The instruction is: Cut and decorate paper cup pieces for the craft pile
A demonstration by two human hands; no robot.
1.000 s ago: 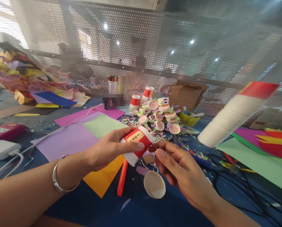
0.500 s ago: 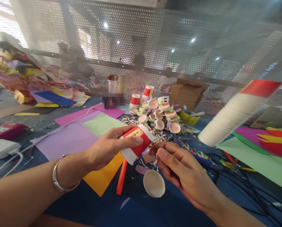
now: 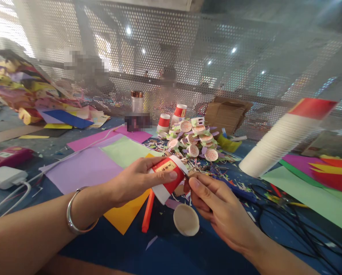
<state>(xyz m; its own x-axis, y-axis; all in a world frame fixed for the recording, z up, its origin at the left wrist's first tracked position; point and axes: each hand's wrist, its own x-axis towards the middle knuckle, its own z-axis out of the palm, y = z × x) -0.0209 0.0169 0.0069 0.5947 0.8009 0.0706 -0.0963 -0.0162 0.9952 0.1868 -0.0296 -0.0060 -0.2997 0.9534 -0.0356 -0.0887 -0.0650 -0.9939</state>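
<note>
My left hand [image 3: 143, 177] is closed round a red and white paper cup [image 3: 171, 179] with a yellow label, its thumb lying along the side. The cup is tilted over the table. At the cup's right side, my right hand [image 3: 213, 206] pinches a thin dark piece that touches the cup near its rim; its kind is too small to make out. Below the hands lies a round, pale cup bottom [image 3: 186, 220]. An orange-red marker [image 3: 148, 212] lies to its left, partly under the held cup.
A leaning stack of paper cups [image 3: 276, 141] stands at right. Behind the hands are a pile of decorated cup pieces [image 3: 193, 143], paper scraps and folded cardboard [image 3: 226, 114]. Coloured sheets [image 3: 81, 168] spread leftward, near a white charger [image 3: 6, 177]. Black cables [image 3: 291, 225] lie at right.
The cup has moved slightly down and right in my left hand, its label turned more upward. My right hand stays against the cup's side with the thin piece.
</note>
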